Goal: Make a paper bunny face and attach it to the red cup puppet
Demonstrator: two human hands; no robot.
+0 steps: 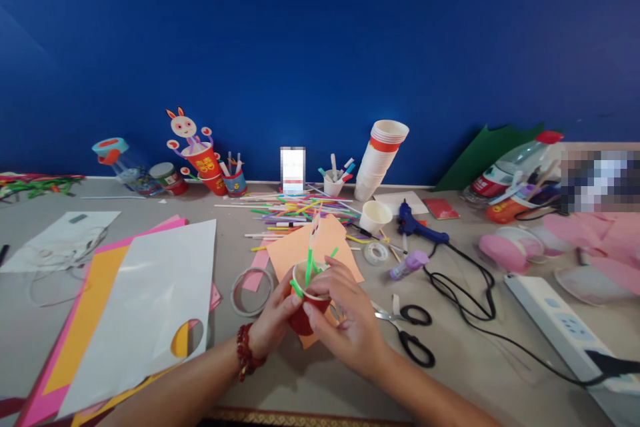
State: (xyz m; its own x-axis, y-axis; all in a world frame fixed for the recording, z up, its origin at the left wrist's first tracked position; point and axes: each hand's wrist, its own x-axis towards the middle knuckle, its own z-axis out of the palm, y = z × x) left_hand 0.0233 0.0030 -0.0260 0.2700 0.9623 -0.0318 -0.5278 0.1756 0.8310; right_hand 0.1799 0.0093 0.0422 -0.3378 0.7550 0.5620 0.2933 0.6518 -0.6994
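A red paper cup [301, 321] is held upright over the table, close to its front edge. Around its left side are wrapped the fingers of my left hand [275, 317], which wears a beaded bracelet. My right hand [350, 312] closes on the cup's right rim, its thumb outside and fingertips dipping inside, where they are hidden. Green straws [309, 265] stick up out of the cup, and one bends over the left rim. Under the cup lies a sheet of orange paper [287, 250].
Black-handled scissors [415, 337], a purple glue stick [409, 265] and a tape roll [376, 253] lie to the right. Further right are a blue glue gun [423, 230], its cord and a power strip [560, 320]. Paper sheets [150, 293] lie left. Loose straws [295, 207] and stacked cups [377, 163] are behind.
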